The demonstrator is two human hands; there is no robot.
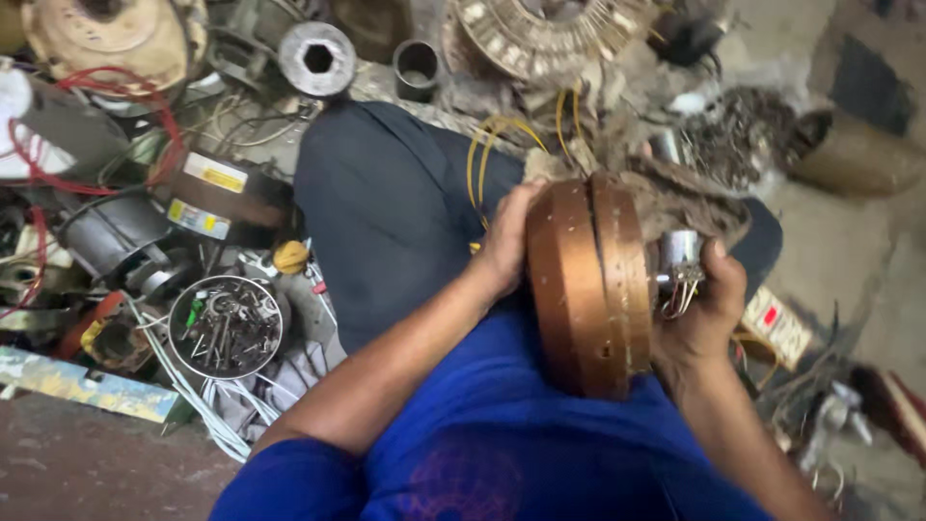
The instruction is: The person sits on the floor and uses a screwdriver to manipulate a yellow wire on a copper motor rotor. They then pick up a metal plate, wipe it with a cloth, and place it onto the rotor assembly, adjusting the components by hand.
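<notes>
**Copper motor housing held on edge between both hands, above the lap**

Far left: a heap of scrap on the floor — red wires [58,145], a black cylindrical part with yellow labels [217,193], and a round tin of screws and small metal bits [225,326]. White cable [198,400] trails below the tin. A painted board [77,384] lies at the lower left edge.

Top centre: a steel disc with a hexagonal hole [317,58], a short dark pipe section [416,69], and a wound stator [540,34] further right.

Centre: the person sits with dark trousers [386,212] and a blue shirt [502,434]. The left hand [506,241] lies flat against the left face of the copper-coloured motor housing [584,289], fingers spread over its upper rim.

The housing stands on edge, its shaft axis running roughly left to right between the two hands; a seam splits it into two halves. It sits just above the lap, near the chest.

Right: the right hand [704,309] cups the right face, fingers curled around the shaft end [680,253] where thin wires emerge. Both hands touch the housing; the right one is nearer the shaft.

Far right: a labelled box [776,323] and tangled scrap [743,135] on the floor.
</notes>
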